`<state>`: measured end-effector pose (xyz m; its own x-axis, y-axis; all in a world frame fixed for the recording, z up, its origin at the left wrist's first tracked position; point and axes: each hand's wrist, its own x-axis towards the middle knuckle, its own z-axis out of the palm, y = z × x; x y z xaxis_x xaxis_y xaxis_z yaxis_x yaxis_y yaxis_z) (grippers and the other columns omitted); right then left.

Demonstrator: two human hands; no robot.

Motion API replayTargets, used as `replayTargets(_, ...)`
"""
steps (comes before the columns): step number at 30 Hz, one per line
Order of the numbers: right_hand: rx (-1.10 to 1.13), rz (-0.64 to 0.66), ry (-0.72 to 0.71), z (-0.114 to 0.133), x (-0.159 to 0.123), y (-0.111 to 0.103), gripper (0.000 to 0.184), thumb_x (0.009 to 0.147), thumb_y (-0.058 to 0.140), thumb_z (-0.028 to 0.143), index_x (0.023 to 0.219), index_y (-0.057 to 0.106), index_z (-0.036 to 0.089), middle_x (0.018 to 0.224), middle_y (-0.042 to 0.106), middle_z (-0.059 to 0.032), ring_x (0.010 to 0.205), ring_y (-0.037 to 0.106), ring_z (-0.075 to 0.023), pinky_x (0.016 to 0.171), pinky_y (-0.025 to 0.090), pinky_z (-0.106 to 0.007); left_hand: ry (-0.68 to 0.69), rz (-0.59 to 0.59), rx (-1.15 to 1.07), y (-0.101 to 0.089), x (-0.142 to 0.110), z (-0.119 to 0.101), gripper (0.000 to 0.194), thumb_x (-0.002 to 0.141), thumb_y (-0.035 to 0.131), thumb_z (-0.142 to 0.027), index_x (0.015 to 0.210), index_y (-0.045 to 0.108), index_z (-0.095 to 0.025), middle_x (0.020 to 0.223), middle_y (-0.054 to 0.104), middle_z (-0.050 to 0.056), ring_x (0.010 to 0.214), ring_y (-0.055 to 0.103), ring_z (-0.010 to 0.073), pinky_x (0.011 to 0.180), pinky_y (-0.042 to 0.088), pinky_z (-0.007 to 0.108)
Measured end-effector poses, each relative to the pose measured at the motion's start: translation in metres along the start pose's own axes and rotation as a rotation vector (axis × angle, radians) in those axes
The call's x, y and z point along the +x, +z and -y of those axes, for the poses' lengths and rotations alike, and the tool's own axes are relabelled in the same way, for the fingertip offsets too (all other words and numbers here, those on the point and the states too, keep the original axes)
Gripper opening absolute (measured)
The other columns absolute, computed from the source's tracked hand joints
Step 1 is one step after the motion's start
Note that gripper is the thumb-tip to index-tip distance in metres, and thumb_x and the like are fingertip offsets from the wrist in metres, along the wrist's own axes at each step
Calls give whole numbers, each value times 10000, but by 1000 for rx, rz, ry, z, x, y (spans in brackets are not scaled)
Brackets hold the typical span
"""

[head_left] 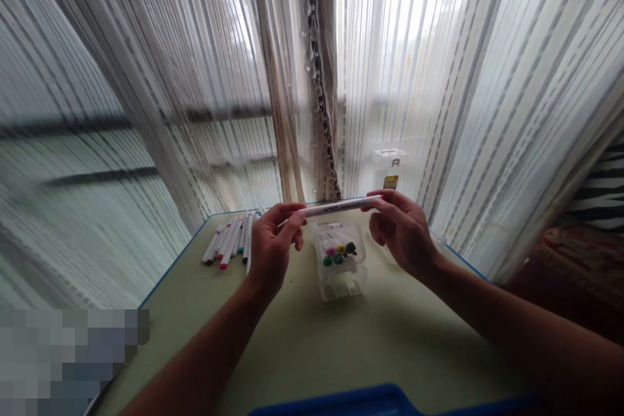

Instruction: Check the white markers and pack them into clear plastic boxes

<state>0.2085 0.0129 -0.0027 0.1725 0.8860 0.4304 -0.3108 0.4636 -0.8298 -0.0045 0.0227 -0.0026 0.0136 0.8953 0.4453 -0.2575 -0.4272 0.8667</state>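
A white marker (336, 207) is held nearly level in the air between my two hands. My left hand (277, 234) pinches its left end with thumb and fingers. At the other end, where a bit of pink shows, my right hand (400, 224) grips it with the fingertips. Below the marker stands a clear plastic case (342, 286) with several markers (336, 250) in it, their green, pink, yellow and dark ends facing me. To the left, a loose pile of white markers (228, 240) lies on the table, partly hidden behind my left hand.
The pale green table (292, 344) has a blue edge. At its far right side stands a clear container (389, 172) with a yellow label. Striped string curtains (195, 65) hang right behind the table. A blue object (336, 403) lies at the near edge.
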Motion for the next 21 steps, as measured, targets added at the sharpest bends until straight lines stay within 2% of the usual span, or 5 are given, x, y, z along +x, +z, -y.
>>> replayTargets(9, 25, 5, 6, -3, 0, -2, 195, 793, 778, 325, 895, 692, 182, 754, 695, -5, 382, 492, -64, 320, 333, -200, 3, 17, 6, -2, 0, 2, 208, 821, 756, -291, 963, 735, -141, 754, 640, 10, 497, 493, 57, 458, 396, 201)
replayTargets(21, 18, 15, 1, -4, 1, -3, 177, 813, 765, 322, 900, 694, 185, 769, 698, -8, 389, 489, -64, 325, 339, -203, -14, -9, 1, 1, -1, -2, 222, 785, 769, -298, 938, 741, -140, 735, 636, 12, 490, 486, 60, 444, 388, 200)
